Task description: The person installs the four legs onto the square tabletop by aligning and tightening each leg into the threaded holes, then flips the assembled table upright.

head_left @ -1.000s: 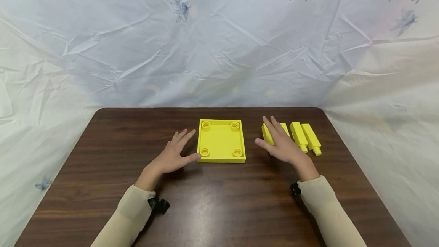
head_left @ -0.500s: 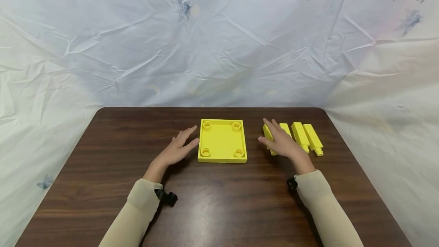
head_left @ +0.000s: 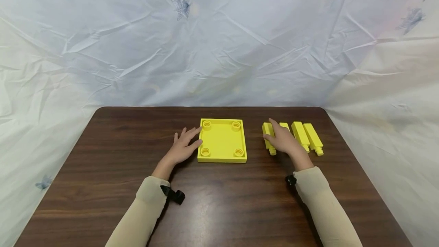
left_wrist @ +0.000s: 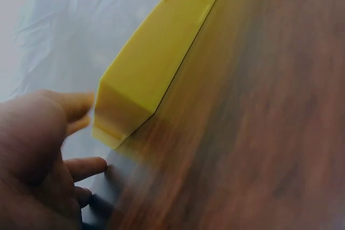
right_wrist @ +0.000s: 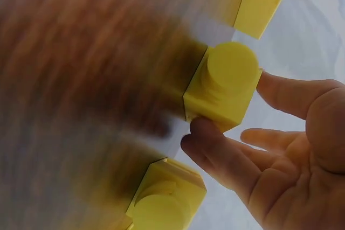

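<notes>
A shallow yellow square tray (head_left: 222, 137), with a raised round socket in each corner, lies on the dark table. My left hand (head_left: 181, 149) is at its left side, fingers fairly straight and fingertips right at the rim. The left wrist view shows the tray's side wall (left_wrist: 156, 47) beside that thumb and fingers. My right hand (head_left: 285, 140) pinches the leftmost yellow square post (head_left: 266, 128), thumb on one side and fingers on the other. Its round knob end (right_wrist: 232, 68) faces the right wrist camera. Another post (head_left: 284, 125) is partly hidden behind the hand.
Two more yellow posts, one (head_left: 300, 135) beside the other (head_left: 313, 138), lie to the right of my right hand. The wood-grain table (head_left: 219, 201) has a pale, wrinkled printed sheet (head_left: 212, 48) hanging behind it and at its sides.
My right hand has lowered onto the leftmost post, its thumb and fingers closing in on it. The left hand has shifted slightly right to the tray's left rim.
</notes>
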Available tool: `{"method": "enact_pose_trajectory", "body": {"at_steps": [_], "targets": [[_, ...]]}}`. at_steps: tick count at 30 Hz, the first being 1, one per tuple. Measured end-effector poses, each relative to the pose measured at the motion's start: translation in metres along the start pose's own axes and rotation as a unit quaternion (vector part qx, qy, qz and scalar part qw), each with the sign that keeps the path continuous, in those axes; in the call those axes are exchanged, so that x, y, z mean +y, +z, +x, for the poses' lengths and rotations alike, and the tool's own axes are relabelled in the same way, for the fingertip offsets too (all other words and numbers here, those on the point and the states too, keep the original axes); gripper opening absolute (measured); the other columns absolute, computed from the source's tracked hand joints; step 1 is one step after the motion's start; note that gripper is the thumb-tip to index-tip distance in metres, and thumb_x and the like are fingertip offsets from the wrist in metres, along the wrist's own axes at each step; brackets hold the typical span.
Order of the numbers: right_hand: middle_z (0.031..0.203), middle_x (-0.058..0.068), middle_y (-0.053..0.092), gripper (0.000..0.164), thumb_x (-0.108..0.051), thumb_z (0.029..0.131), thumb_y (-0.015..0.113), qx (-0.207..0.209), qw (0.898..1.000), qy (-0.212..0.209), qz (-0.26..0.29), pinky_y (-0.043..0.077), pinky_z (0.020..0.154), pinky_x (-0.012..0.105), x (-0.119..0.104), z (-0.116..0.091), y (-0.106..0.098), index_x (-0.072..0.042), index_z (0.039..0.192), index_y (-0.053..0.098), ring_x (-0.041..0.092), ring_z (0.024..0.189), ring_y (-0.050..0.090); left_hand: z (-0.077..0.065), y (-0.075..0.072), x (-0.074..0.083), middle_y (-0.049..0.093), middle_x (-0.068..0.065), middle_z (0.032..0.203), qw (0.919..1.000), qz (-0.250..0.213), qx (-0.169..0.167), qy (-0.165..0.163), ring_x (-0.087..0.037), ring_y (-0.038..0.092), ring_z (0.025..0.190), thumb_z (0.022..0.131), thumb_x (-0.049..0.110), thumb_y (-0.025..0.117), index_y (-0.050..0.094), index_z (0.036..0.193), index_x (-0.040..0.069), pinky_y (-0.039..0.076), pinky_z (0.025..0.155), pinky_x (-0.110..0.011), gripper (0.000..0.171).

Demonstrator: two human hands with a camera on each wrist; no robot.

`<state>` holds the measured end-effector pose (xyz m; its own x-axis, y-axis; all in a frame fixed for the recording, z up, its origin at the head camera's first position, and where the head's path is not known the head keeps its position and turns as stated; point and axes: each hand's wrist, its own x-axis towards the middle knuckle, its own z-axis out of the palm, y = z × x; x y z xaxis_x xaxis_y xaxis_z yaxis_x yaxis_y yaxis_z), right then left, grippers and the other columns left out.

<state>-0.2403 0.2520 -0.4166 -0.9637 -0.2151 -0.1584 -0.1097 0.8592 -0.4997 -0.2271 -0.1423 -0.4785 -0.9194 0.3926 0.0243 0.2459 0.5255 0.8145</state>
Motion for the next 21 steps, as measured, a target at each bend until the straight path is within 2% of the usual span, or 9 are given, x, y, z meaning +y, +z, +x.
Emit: {"method": "enact_pose_trajectory", "body": {"at_steps": [4,8,11,13,14,15,17,18,21], "targets": [[0.158,0.039,0.037,0.075,-0.023,0.112,0.055,-0.010,1.000,0.011,-0.004,0.046,0.106,0.068,-0.001,0.002,-0.001,0.008,0.166,0.013,0.054,0.128,0.056,0.000,0.003,0.000,0.022,-0.020,0.173,0.9994,0.033,-0.005,-0.001,-0.044,-0.007,0.161,0.114,0.039,0.049,0.035,0.167,0.019,-0.017,0.122,-0.067,0.058],[0.164,0.039,0.025,0.077,-0.025,0.112,0.055,-0.025,0.999,0.025,-0.004,0.037,0.114,0.069,-0.003,0.006,-0.001,0.012,0.164,0.012,0.057,0.145,0.036,-0.001,0.003,0.002,0.020,-0.021,0.173,0.9985,0.052,-0.016,-0.001,-0.046,-0.008,0.160,0.115,0.040,0.046,0.034,0.168,0.020,-0.017,0.121,-0.068,0.058],[0.163,0.041,0.026,0.077,-0.027,0.111,0.055,-0.035,0.999,0.034,-0.007,0.036,0.115,0.069,-0.006,0.009,0.000,0.016,0.161,0.017,0.058,0.147,0.032,-0.002,0.002,0.002,0.019,-0.020,0.173,0.9983,0.054,-0.020,-0.001,-0.045,-0.008,0.160,0.114,0.041,0.046,0.035,0.168,0.020,-0.017,0.121,-0.068,0.058],[0.144,0.039,0.051,0.067,-0.028,0.111,0.056,-0.039,0.999,0.037,0.001,0.051,0.103,0.061,-0.007,0.012,0.001,0.017,0.155,0.034,0.052,0.126,0.057,-0.002,0.003,0.001,0.020,-0.020,0.173,0.9983,0.055,-0.019,0.001,-0.045,-0.008,0.160,0.114,0.043,0.047,0.035,0.167,0.020,-0.016,0.122,-0.067,0.059],[0.126,0.035,0.062,0.059,-0.029,0.110,0.057,-0.040,0.998,0.038,0.007,0.056,0.092,0.055,-0.006,0.013,0.002,0.016,0.146,0.046,0.045,0.109,0.066,-0.002,0.003,0.000,0.021,-0.019,0.173,0.9983,0.055,-0.018,0.003,-0.046,-0.008,0.160,0.114,0.043,0.047,0.036,0.167,0.020,-0.016,0.122,-0.067,0.059],[0.107,0.028,0.066,0.050,-0.029,0.110,0.058,-0.042,0.998,0.039,0.011,0.057,0.081,0.049,-0.005,0.014,0.002,0.014,0.135,0.056,0.038,0.091,0.068,-0.002,0.003,-0.001,0.021,-0.019,0.173,0.9983,0.056,-0.018,0.004,-0.046,-0.008,0.160,0.114,0.043,0.047,0.036,0.167,0.020,-0.016,0.122,-0.067,0.060],[0.078,0.012,0.057,0.035,-0.029,0.109,0.059,-0.042,0.998,0.038,0.021,0.049,0.063,0.038,-0.004,0.017,0.004,0.005,0.111,0.063,0.023,0.064,0.055,-0.002,0.003,-0.003,0.022,-0.019,0.173,0.9983,0.055,-0.018,0.005,-0.045,-0.008,0.160,0.113,0.044,0.047,0.035,0.167,0.020,-0.016,0.122,-0.067,0.060],[0.070,0.006,0.049,0.031,-0.029,0.109,0.059,-0.043,0.998,0.042,0.028,0.043,0.059,0.035,-0.003,0.018,0.004,0.001,0.101,0.061,0.018,0.058,0.046,-0.002,0.003,-0.003,0.022,-0.018,0.173,0.9983,0.055,-0.018,0.006,-0.045,-0.008,0.160,0.114,0.044,0.047,0.035,0.167,0.020,-0.016,0.122,-0.067,0.060],[0.068,0.004,0.047,0.029,-0.029,0.108,0.058,-0.042,0.997,0.051,0.035,0.043,0.057,0.034,-0.003,0.021,0.005,-0.004,0.092,0.057,0.017,0.056,0.045,-0.002,0.003,-0.004,0.023,-0.017,0.173,0.9983,0.054,-0.021,0.006,-0.044,-0.010,0.160,0.114,0.044,0.047,0.034,0.168,0.020,-0.016,0.122,-0.066,0.061]]}}
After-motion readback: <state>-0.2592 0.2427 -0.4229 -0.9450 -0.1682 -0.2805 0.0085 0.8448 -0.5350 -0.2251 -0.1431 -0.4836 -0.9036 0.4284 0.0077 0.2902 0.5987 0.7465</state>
